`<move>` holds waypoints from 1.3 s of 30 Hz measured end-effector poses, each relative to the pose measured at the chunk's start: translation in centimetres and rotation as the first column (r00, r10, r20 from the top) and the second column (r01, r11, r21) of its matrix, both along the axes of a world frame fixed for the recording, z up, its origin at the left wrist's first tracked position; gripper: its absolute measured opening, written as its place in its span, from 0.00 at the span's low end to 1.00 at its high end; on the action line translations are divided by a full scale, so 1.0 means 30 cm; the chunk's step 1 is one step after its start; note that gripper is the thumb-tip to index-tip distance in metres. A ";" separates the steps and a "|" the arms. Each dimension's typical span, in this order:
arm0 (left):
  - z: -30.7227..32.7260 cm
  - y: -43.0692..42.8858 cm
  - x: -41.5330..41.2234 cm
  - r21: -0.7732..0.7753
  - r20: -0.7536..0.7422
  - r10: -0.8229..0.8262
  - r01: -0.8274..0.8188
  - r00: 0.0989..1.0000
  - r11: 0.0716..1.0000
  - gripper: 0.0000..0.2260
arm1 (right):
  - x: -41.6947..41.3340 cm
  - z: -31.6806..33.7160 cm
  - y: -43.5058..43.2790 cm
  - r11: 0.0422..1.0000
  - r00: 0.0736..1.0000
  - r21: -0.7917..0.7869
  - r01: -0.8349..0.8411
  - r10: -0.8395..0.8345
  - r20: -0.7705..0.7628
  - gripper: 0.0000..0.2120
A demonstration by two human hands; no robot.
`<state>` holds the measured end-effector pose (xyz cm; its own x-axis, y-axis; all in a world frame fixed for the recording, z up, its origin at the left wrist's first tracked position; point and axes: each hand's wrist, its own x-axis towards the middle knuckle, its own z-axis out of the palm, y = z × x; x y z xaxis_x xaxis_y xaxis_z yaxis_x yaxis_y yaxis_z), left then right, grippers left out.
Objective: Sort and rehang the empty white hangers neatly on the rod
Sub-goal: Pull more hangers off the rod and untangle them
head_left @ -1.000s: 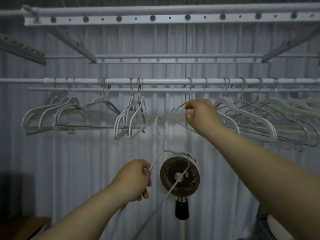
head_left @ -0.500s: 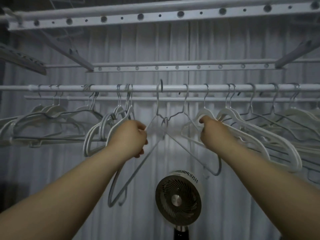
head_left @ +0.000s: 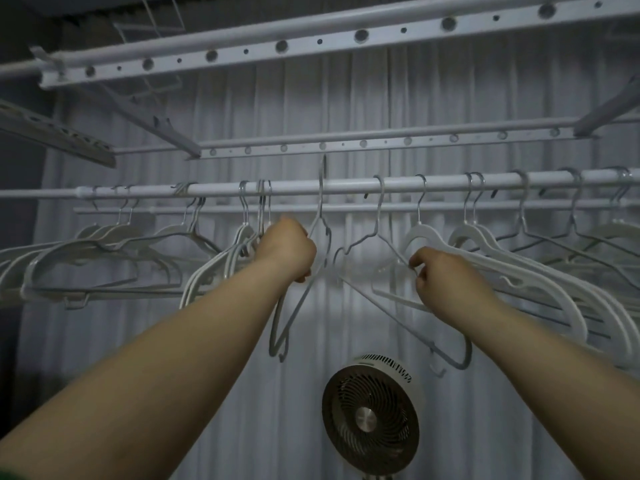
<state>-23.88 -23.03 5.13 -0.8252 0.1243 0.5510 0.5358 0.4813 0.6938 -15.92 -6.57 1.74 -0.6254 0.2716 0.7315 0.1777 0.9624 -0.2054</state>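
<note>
Head view, single cam.

Item 1: long white round metal rod (head_left: 346, 186), runs left to right, upper-mid frame. Carries all hung stock.

Item 2: thin grey-white wire hanger (head_left: 320, 216), hook raised above rod level, not seated as far as I can tell; body hangs down and left, lower loop near your forearm.

Item 3: second thin wire hanger (head_left: 377, 233), hook over the rod, long arm slants down-right to a curled end.

Item 4: thick white plastic hangers, right batch (head_left: 485, 251), crowded, overlapping. Left batch (head_left: 104, 244) likewise, fanned flat.

Item 5: round dark-grilled fan w/ white rim (head_left: 372, 415), below, well apart from the work.

Risks, judged: raised hook may miss the rod and drop if you let go early. The two wire hangers cross near centre, so pulling either could snag and drag the other. Right batch is packed, so a tug may unhook a neighbour.

Hands: your left hand (head_left: 287, 249) is up, arm extended, fist closed round item 2 below its neck. Your right hand (head_left: 446, 278) is up, arm extended, thumb and forefinger pinching the sloping wire of item 3, other fingers curled.
</note>
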 end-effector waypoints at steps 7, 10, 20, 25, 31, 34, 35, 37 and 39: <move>0.007 0.026 -0.006 0.077 0.064 -0.043 0.038 0.997 0.996 0.12 | 0.021 -0.007 0.011 1.000 1.000 0.006 -0.007 0.007 0.011 0.16; -0.003 0.031 0.005 0.039 0.100 -0.045 0.041 0.994 0.998 0.08 | 0.027 -0.007 0.007 1.000 1.000 0.019 -0.002 0.002 0.028 0.15; -0.040 0.022 0.014 -0.250 -0.072 0.027 -0.044 0.997 0.967 0.18 | 0.021 -0.021 0.001 0.997 0.998 0.073 0.028 -0.032 0.056 0.14; -0.074 -0.061 0.095 -0.174 -0.503 0.092 -0.205 0.860 0.963 0.16 | 0.043 -0.005 -0.041 0.990 0.999 0.137 0.037 -0.038 0.005 0.18; -0.093 -0.259 0.066 0.115 -0.611 0.244 -0.220 0.753 0.969 0.11 | 0.030 0.066 -0.176 0.975 0.988 0.209 -0.074 0.099 -0.115 0.19; -0.112 -0.344 -0.036 0.198 -0.326 0.193 -0.132 0.925 0.971 0.14 | -0.012 0.099 -0.282 0.960 0.969 0.210 -0.185 0.214 -0.124 0.18; -0.119 -0.363 -0.065 0.203 -0.218 0.119 -0.074 0.969 0.976 0.16 | -0.029 0.110 -0.320 0.957 0.963 0.189 -0.221 0.245 -0.114 0.17; -0.129 -0.390 -0.104 0.203 -0.105 0.010 0.012 0.994 0.979 0.18 | -0.067 0.131 -0.390 0.956 0.961 0.138 -0.258 0.269 -0.064 0.17; -0.132 -0.410 -0.128 0.177 -0.078 -0.008 0.022 0.997 0.984 0.21 | -0.110 0.149 -0.451 0.962 0.968 0.111 -0.249 0.249 0.008 0.17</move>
